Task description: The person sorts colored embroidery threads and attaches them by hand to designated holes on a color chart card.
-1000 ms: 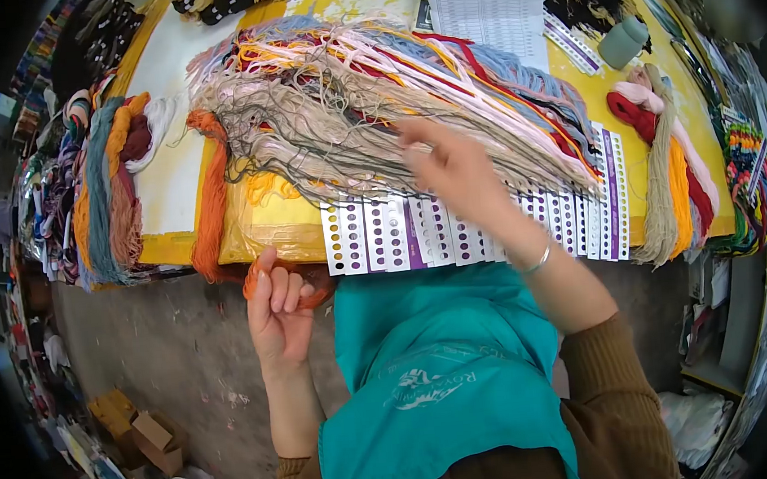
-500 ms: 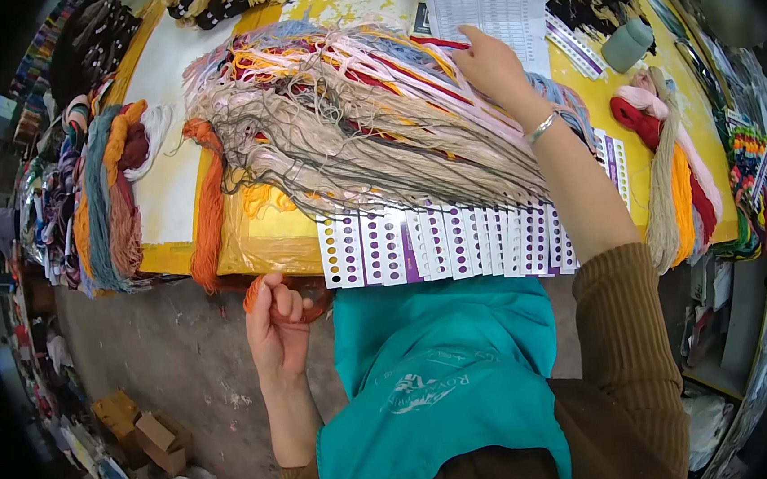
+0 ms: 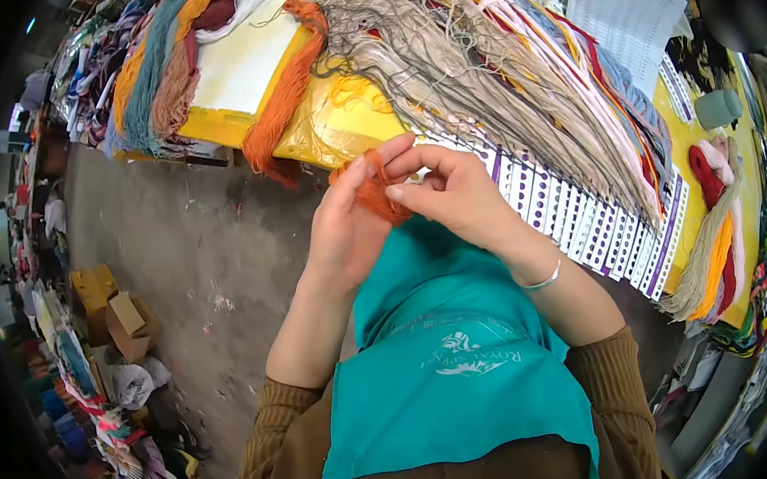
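Note:
A small loop of orange thread (image 3: 378,193) hangs around the fingers of my left hand (image 3: 351,215), just off the table's front edge. My right hand (image 3: 454,194) pinches at the same thread from the right, its fingertips close to the left fingers. Behind them, an orange skein (image 3: 292,84) lies over the table edge. Long beige, pink, yellow and red strands (image 3: 515,76) are spread across the table, their ends beside punched white cards (image 3: 571,216) with purple marks.
Teal, orange and brown skeins (image 3: 174,71) lie at the table's left. A printed sheet (image 3: 622,13), a grey-green cup (image 3: 718,109) and more skeins (image 3: 716,231) are on the right. Cardboard boxes (image 3: 129,322) stand on the floor at lower left.
My right hand has come from the far strands near the printed sheet to the orange thread at my left hand. My left hand has risen, and the view has turned and shifted.

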Tool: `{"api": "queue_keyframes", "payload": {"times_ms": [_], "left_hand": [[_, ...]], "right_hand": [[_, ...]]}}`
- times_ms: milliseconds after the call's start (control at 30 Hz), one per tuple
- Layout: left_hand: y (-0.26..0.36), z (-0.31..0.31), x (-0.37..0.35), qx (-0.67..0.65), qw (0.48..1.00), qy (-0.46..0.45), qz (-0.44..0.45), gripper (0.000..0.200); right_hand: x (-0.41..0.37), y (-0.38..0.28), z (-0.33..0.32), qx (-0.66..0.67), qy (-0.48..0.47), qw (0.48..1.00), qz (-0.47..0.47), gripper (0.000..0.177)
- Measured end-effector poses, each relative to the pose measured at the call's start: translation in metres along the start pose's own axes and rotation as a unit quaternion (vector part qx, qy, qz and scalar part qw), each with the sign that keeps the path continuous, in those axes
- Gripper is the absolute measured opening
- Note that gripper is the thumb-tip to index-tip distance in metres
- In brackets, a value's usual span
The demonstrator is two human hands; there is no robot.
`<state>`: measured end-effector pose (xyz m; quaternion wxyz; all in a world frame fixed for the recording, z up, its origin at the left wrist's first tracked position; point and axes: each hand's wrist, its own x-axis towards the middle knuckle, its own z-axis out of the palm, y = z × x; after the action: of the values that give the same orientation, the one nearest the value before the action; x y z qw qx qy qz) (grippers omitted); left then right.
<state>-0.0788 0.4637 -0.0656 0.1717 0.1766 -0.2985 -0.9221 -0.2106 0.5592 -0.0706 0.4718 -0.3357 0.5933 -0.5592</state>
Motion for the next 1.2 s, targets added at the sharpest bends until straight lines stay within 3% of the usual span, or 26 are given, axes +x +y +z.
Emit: {"api": "queue_keyframes", "payload": {"times_ms": [133,267,667,1200], "left_hand": [[-0.004,-0.009,-0.003,0.028,0.999,0.005,0.022,0.051],[-0.003,-0.006,-0.007,-0.043,0.996,0.054,0.056,0.04],[-0.006,-0.011,-0.007,0.106,0.985,0.098,0.094,0.04],[-0.008,-0.013,-0.005,0.087,0.986,0.106,0.095,0.038]], "right_hand": [[-0.002,0.01,0.018,0.139,0.076,0.987,-0.003,0.01],[-0.009,0.012,0.013,0.284,0.055,0.957,0.028,0.011],[-0.012,0.017,0.026,0.164,0.079,0.983,-0.016,0.009],[-0.009,0.02,0.026,0.247,0.086,0.965,-0.01,0.007]]}}
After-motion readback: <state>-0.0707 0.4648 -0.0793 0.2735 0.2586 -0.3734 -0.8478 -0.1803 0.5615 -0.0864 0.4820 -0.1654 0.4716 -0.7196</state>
